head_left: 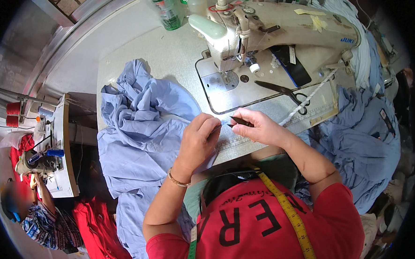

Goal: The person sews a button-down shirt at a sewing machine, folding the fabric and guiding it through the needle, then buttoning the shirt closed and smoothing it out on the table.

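My right hand [263, 129] is closed around small black thread snips [243, 122], their two pointed tips parted and turned toward my left hand. My left hand [196, 138] pinches a small bit of blue cloth, which shows between the fingertips and the snips. Most of what the left fingers hold is hidden. To the left of that hand a light blue garment [145, 109] lies crumpled over the table and hangs off its front edge. Both hands are above the table's front edge, before the sewing machine [226, 39].
Black scissors [280, 90], a dark phone [292, 68] and small white buttons [274, 61] lie by the machine. More blue garments [358, 145] are heaped at right. Bottles [167, 12] stand behind. Far left, another person [43, 222] works at a second machine [35, 162].
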{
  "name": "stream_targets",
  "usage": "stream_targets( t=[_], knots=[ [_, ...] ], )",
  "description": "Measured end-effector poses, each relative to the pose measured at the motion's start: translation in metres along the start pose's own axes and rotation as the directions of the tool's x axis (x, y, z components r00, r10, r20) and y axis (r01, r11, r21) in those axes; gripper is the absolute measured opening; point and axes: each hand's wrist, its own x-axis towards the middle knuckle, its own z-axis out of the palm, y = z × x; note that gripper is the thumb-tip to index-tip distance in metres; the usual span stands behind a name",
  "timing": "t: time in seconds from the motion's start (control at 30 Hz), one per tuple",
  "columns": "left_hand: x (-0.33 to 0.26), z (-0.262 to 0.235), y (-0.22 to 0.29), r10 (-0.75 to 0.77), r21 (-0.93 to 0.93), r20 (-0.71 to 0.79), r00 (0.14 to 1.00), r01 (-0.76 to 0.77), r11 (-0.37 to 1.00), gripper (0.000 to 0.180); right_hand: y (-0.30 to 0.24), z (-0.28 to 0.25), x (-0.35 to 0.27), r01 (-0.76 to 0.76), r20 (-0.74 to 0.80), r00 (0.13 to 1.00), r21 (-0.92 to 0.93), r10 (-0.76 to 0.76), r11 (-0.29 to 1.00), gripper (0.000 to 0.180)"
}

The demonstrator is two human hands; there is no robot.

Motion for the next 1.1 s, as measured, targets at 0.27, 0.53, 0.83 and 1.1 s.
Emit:
stream_targets(
  t=[0.27,0.53,0.83,1.1],
  knots=[
    [-0.006,0.001,0.001,0.191,0.208,-0.016,0.981,-0.183,0.961,0.023,-0.009,0.005,-0.003,0.077,-0.011,0.997,-0.246,-0.082,0.966,0.024],
    [-0.008,0.002,0.000,0.289,0.302,0.021,0.957,-0.281,0.911,0.026,-0.007,0.018,-0.007,0.055,-0.129,0.986,-0.357,-0.108,0.932,0.029],
    [-0.007,0.002,0.003,0.315,0.365,0.045,0.948,-0.309,0.878,0.026,0.001,0.024,-0.005,0.059,-0.143,0.984,-0.303,-0.107,0.951,0.026],
    [-0.007,0.002,0.003,0.339,0.375,0.048,0.939,-0.332,0.866,0.027,0.019,0.022,0.000,0.050,-0.014,0.999,0.078,-0.049,0.996,0.020]
  ],
)
